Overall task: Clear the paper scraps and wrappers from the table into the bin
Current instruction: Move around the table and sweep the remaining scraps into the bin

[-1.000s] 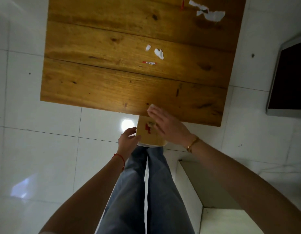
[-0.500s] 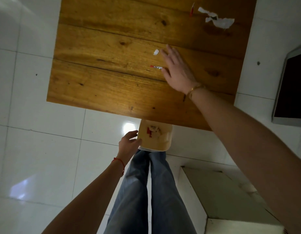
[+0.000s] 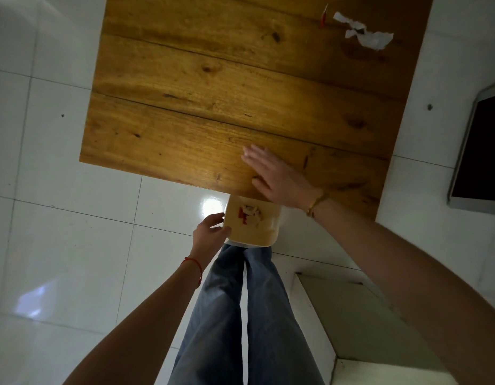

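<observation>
My right hand (image 3: 279,179) lies flat, palm down, on the wooden table (image 3: 213,93) close to its near edge, fingers stretched out; nothing shows in it. Just below that edge my left hand (image 3: 210,234) grips the side of a small tan bin (image 3: 264,234). Red and white scraps (image 3: 249,213) lie inside the bin. Torn white paper scraps (image 3: 365,34) and a thin red wrapper (image 3: 324,16) rest at the table's far right corner. Whether anything is under my right palm is hidden.
White floor tiles surround the table. A dark framed panel (image 3: 482,151) leans at the right. A pale step or ledge (image 3: 351,315) sits at the lower right beside my legs in blue jeans (image 3: 240,315).
My right hand went out to the small scraps at mid-table, then slid back to the near edge above the bin. Those scraps no longer show on the wood. The left hand kept holding the bin.
</observation>
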A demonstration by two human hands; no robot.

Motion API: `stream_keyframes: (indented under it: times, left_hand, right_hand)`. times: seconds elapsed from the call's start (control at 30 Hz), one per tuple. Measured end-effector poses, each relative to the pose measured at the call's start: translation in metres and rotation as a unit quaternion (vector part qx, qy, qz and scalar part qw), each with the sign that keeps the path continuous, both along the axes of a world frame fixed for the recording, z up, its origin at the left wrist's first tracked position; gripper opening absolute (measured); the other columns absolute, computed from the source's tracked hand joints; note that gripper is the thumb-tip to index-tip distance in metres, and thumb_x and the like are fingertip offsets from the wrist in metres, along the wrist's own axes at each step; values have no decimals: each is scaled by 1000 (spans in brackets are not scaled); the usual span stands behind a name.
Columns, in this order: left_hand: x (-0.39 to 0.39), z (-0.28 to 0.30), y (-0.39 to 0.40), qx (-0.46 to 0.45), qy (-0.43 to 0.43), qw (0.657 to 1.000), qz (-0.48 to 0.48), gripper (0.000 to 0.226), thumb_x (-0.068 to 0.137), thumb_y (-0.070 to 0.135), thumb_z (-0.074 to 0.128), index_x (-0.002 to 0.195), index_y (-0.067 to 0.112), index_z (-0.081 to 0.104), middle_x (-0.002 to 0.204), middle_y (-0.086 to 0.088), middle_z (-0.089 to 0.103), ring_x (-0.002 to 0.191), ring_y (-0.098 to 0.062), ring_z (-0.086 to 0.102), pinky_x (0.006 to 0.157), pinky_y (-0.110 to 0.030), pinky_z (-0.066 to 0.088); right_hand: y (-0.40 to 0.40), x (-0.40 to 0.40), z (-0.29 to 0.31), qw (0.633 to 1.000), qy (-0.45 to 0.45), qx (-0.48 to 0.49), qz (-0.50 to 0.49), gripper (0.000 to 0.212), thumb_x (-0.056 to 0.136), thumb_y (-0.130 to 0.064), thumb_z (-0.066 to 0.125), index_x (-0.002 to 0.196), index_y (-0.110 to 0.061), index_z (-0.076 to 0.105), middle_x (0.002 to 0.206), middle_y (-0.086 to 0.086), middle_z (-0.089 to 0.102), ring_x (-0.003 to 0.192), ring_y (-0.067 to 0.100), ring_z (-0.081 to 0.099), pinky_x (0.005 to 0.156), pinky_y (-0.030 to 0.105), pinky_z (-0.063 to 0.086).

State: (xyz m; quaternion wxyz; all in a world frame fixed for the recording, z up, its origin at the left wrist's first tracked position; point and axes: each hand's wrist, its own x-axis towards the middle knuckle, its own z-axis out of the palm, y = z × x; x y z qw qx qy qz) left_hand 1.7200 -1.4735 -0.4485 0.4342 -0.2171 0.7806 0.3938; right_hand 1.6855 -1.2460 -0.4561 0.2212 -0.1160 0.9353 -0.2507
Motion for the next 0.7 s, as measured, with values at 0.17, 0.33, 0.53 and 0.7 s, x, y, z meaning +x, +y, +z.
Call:
stream_keyframes:
  times: [0.17,0.33,0.53,0.7]
  left_hand:
    - [6,16,0,-9,-1,1000,-4,44,79,8,61,123,12,62,122,-5,66,100,-20,62,94,-35,49]
    - [16,38,-4,-13,-6,1000,-13,43,79,11,62,122,11,63,121,-7,67,105,-21,61,96,-35,48]
    - [29,67,-6,-7,-4,1000,-19,43,79,9,62,122,11,63,121,-7,66,106,-22,61,89,-31,48]
    - [30,110,-3,-1,22,999,-34,41,80,11,63,120,9,64,118,-8,67,109,-25,61,95,-36,48]
  right_hand:
    - [-36,72,10,998,-41,-41,17,50,103,-29,28,151,-16,21,161,1,15,149,14,1,121,40,12]
    - [-57,108,23,991,-109,-76,-23,46,104,-30,29,149,-27,25,160,-9,15,148,11,6,112,51,33]
    - [-55,114,55,986,-45,-73,-144,44,103,-26,33,146,-18,35,154,3,33,143,20,27,114,42,32]
    - [-42,134,95,965,0,-25,-261,46,100,-22,41,144,-12,37,150,8,37,141,23,28,117,36,26]
